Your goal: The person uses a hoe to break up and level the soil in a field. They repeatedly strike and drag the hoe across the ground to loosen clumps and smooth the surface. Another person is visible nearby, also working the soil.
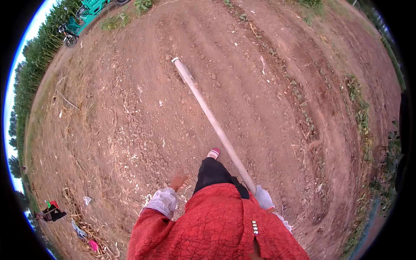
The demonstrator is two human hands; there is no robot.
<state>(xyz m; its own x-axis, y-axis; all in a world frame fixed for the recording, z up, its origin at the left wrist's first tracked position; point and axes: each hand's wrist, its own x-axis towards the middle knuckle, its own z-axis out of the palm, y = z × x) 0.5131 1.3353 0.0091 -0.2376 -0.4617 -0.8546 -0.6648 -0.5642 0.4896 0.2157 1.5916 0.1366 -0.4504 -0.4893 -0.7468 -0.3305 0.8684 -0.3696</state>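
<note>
A long pale wooden pole [213,119] slants from my right side up and forward to the left, over bare soil. Its far end has a whitish rim; no tool head can be made out there. My right hand [263,197], in a pale glove, is closed round the near part of the pole beside my hip. On the other side, my left hand [178,181] hangs bare and open next to my red jacket [212,221], holding nothing. One foot in a red-and-white shoe [213,153] shows ahead of my dark trousers [211,173].
Brown, furrowed soil [143,95] with dry stalks spreads around me. A green three-wheeled cart [89,15] stands at the far left by tall crops [41,54]. A person [52,213] is at the lower left, near scattered cloth and a pink scrap [93,245]. Low plants [362,117] line the right.
</note>
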